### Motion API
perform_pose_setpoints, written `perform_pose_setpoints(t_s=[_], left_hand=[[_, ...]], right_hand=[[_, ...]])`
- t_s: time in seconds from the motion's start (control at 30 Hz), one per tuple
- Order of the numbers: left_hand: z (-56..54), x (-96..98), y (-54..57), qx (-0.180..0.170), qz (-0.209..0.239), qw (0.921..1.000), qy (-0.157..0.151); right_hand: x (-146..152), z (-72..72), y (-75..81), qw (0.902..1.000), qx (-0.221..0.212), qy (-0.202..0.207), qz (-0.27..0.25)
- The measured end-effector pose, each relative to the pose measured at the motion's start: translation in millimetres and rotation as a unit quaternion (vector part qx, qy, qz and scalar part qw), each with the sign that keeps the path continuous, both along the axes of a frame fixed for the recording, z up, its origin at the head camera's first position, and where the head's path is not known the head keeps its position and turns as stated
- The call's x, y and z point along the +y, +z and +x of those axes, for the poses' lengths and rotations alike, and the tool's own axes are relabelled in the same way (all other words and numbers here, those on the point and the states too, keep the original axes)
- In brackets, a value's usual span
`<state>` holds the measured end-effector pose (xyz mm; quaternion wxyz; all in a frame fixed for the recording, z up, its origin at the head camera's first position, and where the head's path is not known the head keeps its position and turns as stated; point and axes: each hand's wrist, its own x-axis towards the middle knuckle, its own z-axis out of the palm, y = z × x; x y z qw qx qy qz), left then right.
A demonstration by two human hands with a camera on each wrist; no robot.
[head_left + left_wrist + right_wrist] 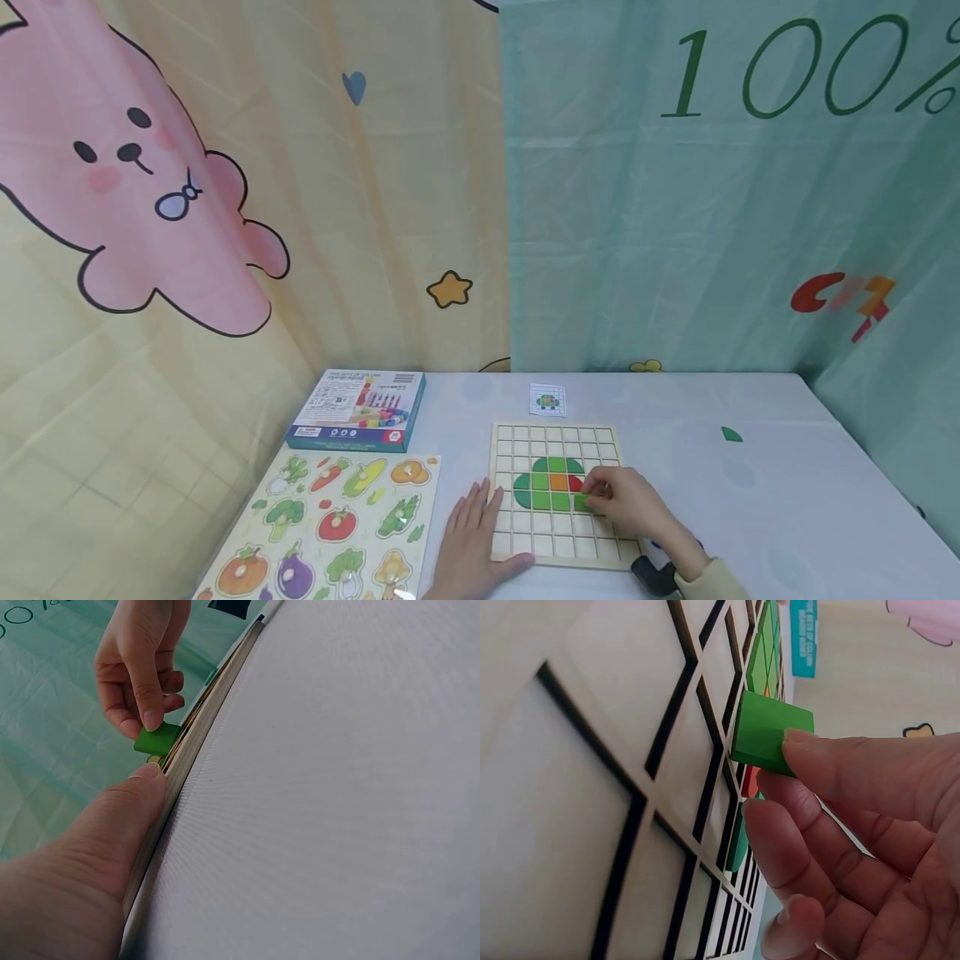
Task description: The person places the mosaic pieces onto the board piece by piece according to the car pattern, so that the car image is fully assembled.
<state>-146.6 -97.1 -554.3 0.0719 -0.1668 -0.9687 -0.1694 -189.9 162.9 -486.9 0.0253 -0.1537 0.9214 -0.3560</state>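
Observation:
A wooden grid board (551, 546) lies on the table, with green, orange (558, 482) and red (575, 483) tiles grouped in its middle cells. My right hand (628, 500) pinches a green square tile (774, 729) between thumb and fingers, at the lower right of that group. In the right wrist view the tile stands tilted against the grid, beside the red piece (750, 782). My left hand (471, 546) rests at the board's lower left edge with its fingers extended. Its thumb (124, 802) lies along the edge in the left wrist view.
Behind the board lies a small pattern card (547, 400). One dark green rounded piece (731, 435) sits alone on the right of the table. To the left are a flat box (356, 408) and a vegetable picture sheet (303, 537). Curtains hang behind the table.

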Motion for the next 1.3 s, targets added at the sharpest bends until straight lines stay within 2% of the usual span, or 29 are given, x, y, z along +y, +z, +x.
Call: perform_pose_setpoints(t_s=[0.53, 0.8, 1.07, 1.3], left_hand=[[-0.1, -0.8, 1.2, 0.001, 0.002, 1.0, 0.001], [-0.1, -0.5, 1.4, 0.003, 0.001, 1.0, 0.0], [-0.4, -0.1, 1.2, -0.015, 0.005, 0.9999, 0.0], [0.9, -0.5, 1.7, 0.014, 0.003, 0.9999, -0.007]], right_hand=[[-10, -2.5, -7.6, 0.9986, 0.016, -0.034, 0.037], [-14, -1.3, -6.2, 0.997, 0.017, -0.06, 0.047], [-15, 0.3, -6.0, 0.9964, 0.021, -0.065, 0.05], [-15, 1.4, -5.5, 0.9965, 0.025, -0.065, 0.046]])
